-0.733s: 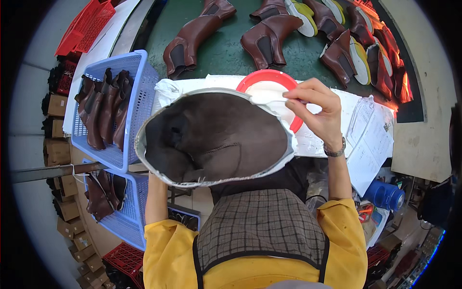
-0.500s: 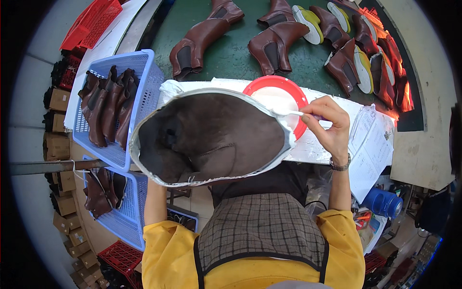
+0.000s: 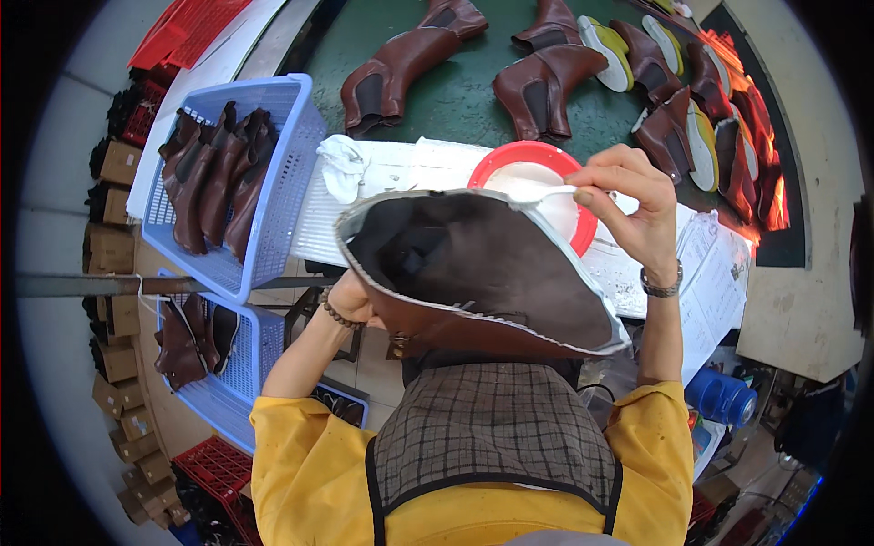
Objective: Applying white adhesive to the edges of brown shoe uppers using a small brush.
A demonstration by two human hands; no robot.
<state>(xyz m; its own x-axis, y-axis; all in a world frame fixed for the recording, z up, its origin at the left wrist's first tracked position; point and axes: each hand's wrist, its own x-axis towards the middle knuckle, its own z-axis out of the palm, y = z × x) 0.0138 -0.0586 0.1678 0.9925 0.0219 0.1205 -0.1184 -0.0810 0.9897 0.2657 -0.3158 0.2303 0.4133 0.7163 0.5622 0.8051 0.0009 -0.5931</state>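
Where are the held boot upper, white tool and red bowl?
Boot upper (image 3: 482, 264), head view: dark inner lining.
White tool (image 3: 552, 192), head view: handle.
Red bowl (image 3: 523, 151), head view: far part of rim.

A yellow top (image 3: 492, 517) has loose sleeves (image 3: 289, 428) ending near the elbows. Over it lies a brown-grey apron (image 3: 496, 423), checked with dark lines and edged in black binding (image 3: 374, 487). A dark beaded bracelet (image 3: 339, 314) sits by the left hand (image 3: 350, 298); a linked band (image 3: 662, 284), perhaps a watch, by the right hand (image 3: 633, 200).
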